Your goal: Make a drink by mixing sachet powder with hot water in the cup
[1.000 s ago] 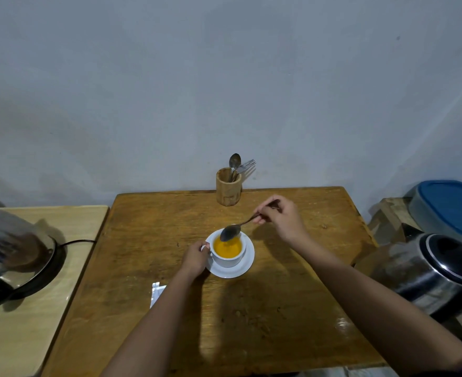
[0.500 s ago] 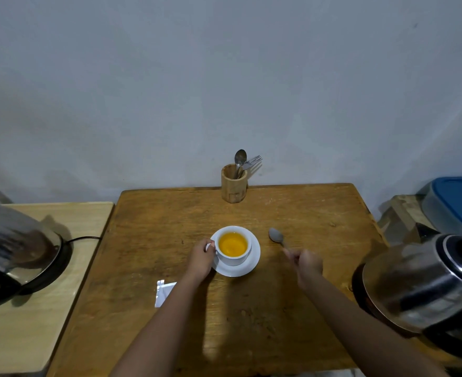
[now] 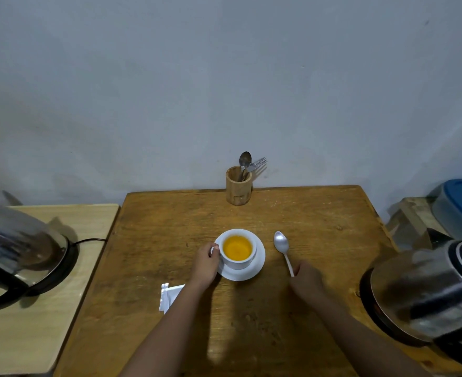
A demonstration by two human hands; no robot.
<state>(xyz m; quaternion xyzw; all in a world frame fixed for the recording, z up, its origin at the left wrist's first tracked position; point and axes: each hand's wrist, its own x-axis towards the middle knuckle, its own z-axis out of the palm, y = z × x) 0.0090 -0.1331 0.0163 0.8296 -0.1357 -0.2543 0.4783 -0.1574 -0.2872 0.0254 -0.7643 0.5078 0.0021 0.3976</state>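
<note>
1. Head view, risks: the left hand [image 3: 206, 261] is closed on the handle of the cup [image 3: 238, 250], which sits on a saucer [image 3: 254, 270] at the middle of the table [image 3: 319, 213]. A jerk could slop the hot drink.
2. The right hand [image 3: 307, 276] pinches the spoon [image 3: 283, 247] handle, bowl lying on the wood; it may leave a wet mark.
3. Containers: the cup holds orange liquid; the wooden holder [image 3: 238, 187] holds cutlery. The sachet [image 3: 168, 295] lies flat beside the left forearm.

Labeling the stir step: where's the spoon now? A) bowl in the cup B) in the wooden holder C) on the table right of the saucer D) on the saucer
C: the spoon lies on the table right of the saucer, right hand at its handle.
</note>
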